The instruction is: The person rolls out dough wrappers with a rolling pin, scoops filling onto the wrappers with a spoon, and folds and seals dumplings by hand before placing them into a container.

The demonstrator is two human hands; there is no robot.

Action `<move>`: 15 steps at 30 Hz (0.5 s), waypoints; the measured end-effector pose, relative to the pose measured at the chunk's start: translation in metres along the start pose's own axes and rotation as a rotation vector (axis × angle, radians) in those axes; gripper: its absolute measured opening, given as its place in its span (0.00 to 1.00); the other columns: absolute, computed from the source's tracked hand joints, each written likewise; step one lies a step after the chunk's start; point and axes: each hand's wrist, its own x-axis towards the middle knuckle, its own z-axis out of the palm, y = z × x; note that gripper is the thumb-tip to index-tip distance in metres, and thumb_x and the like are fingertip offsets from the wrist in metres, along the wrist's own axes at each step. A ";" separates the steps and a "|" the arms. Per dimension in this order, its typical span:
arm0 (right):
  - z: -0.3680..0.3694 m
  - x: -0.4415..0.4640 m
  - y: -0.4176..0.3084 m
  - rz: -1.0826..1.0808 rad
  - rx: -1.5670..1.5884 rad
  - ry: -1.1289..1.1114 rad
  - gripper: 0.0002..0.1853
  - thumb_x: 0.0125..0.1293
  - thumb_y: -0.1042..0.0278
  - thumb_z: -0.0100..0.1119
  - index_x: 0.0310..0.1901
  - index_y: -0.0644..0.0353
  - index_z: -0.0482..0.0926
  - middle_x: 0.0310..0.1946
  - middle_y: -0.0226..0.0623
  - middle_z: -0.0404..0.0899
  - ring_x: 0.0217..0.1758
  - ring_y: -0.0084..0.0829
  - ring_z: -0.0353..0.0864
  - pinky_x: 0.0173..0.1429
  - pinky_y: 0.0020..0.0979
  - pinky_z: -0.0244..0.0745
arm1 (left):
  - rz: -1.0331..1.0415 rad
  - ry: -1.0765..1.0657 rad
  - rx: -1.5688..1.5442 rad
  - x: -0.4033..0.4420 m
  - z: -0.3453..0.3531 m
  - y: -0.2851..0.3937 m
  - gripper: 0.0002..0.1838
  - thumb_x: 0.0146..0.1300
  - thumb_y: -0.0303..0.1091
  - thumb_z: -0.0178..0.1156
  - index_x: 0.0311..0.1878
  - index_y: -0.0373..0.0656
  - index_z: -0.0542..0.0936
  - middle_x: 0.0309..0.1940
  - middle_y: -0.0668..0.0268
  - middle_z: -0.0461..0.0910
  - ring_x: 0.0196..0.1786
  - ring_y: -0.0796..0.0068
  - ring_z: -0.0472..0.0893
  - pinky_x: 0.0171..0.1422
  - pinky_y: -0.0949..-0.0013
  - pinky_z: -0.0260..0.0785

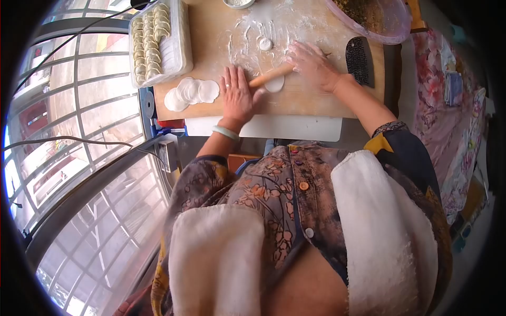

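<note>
A wooden rolling pin lies slanted over a thin round of dough on the floured board. At its lower left end is my left hand, laid flat with the fingers stretched forward. My right hand rests over the upper right end, fingers extended and palm down. A small flattened dough piece sits just beyond the pin. Left of my left hand, several white dough rounds overlap in a row.
A clear plastic box holding rows of dumplings stands at the board's left. A bowl of flour is at the far edge. At right are a pink-rimmed basin of filling and a dark, textured blade-like object. Barred windows flank the left side.
</note>
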 end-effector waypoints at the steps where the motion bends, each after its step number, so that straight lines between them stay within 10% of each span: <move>1: -0.001 0.004 0.005 0.020 -0.020 0.004 0.24 0.67 0.67 0.53 0.65 0.49 0.70 0.69 0.44 0.62 0.76 0.42 0.55 0.77 0.50 0.47 | -0.029 0.037 0.033 0.015 -0.006 -0.004 0.53 0.64 0.71 0.42 0.72 0.26 0.53 0.73 0.40 0.52 0.78 0.42 0.46 0.79 0.48 0.33; 15: -0.007 -0.032 -0.009 0.090 0.043 -0.005 0.21 0.67 0.69 0.50 0.62 0.49 0.74 0.68 0.46 0.62 0.76 0.43 0.55 0.76 0.47 0.51 | 0.139 -0.030 -0.012 -0.022 -0.019 0.013 0.50 0.65 0.66 0.47 0.70 0.24 0.54 0.72 0.38 0.52 0.77 0.42 0.47 0.79 0.48 0.35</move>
